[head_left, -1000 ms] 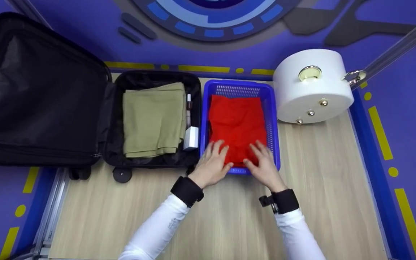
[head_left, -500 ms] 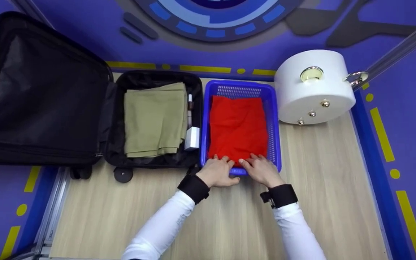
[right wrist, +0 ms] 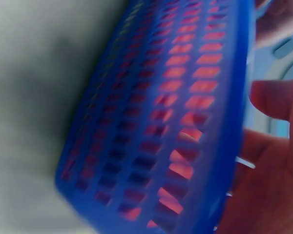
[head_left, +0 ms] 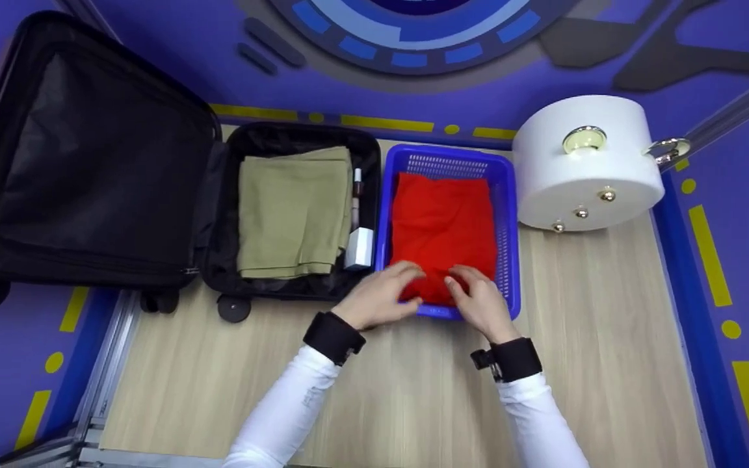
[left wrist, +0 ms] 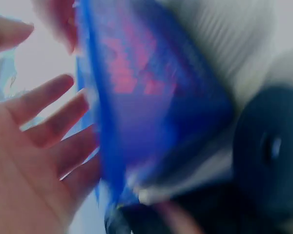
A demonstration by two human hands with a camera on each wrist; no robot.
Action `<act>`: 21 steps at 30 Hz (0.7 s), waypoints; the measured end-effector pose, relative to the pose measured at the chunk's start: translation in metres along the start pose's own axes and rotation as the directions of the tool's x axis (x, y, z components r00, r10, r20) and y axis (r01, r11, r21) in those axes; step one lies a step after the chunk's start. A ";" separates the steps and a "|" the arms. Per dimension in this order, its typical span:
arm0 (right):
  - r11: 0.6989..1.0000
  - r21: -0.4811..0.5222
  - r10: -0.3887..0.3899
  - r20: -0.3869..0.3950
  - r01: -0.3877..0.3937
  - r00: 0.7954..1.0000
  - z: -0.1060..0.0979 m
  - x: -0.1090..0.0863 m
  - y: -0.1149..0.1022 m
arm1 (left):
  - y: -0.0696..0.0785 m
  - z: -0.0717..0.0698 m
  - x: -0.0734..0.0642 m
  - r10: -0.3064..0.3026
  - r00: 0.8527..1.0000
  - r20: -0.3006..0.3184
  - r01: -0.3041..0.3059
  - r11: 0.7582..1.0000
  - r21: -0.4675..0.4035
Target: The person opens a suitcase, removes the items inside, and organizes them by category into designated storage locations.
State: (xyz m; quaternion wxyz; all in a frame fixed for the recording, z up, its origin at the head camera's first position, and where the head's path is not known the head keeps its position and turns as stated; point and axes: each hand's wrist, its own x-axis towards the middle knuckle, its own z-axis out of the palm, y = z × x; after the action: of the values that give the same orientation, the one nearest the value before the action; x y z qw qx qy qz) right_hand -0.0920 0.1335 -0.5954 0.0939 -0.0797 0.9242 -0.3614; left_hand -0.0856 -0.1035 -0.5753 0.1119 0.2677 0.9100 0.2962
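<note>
A folded red cloth point(head_left: 445, 227) lies in a blue plastic basket point(head_left: 514, 260) with perforated walls. My left hand point(head_left: 380, 296) hovers at the basket's near left corner, its fingers extended over the cloth and holding nothing; the left wrist view shows the palm and spread fingers point(left wrist: 49, 126) beside the blurred rim. Over the near right part of the rim reaches my right hand point(head_left: 485, 302), with relaxed, slightly bent fingertips at the cloth's near end. The right wrist view has that hand point(right wrist: 273, 165) just beyond the rim, with red showing through the wall's holes.
Left of the basket, an open black suitcase point(head_left: 218, 260) holds folded olive cloth point(head_left: 293, 211), a white box point(head_left: 359, 248) and a small dark tube with a white cap point(head_left: 358, 182). A white round case point(head_left: 582, 156) with gold feet stands at right, against the back wall.
Both hands first lay spread on the cloth, then drew back to the near rim. Now the left hand has shifted left, while the right stays near the rim. The head view has turned slightly left.
</note>
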 end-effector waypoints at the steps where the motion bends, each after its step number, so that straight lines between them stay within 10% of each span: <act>1: 0.999 0.031 -0.019 -0.019 0.019 1.000 0.001 0.001 -0.005 | -0.005 -0.007 -0.004 -0.003 0.999 -0.052 0.002 1.000 -0.020; 5: 0.985 0.134 -0.095 -0.089 0.106 0.991 0.009 0.010 -0.028 | -0.031 -0.035 -0.022 -0.084 0.972 -0.217 0.060 0.992 -0.115; 10: 0.946 0.248 -0.178 -0.144 0.209 0.974 0.027 0.027 -0.060 | -0.070 -0.064 -0.044 -0.270 0.898 -0.347 0.206 0.956 -0.210; 15: 0.897 0.351 -0.235 -0.137 0.269 0.962 0.052 0.055 -0.095 | -0.107 -0.090 -0.063 -0.499 0.774 -0.389 0.406 0.863 -0.300; 21: 0.940 0.246 -0.242 -0.015 0.239 0.970 0.081 0.092 -0.128 | -0.142 -0.110 -0.079 -0.729 0.628 -0.273 0.653 0.684 -0.324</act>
State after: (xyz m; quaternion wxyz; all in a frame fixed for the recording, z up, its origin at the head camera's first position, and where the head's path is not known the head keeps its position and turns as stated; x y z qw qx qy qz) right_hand -0.1523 -0.0322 -0.5765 0.0653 -0.1825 0.8550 -0.4811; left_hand -0.1195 -0.2971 -0.5692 0.0638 -0.1788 0.9122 0.3630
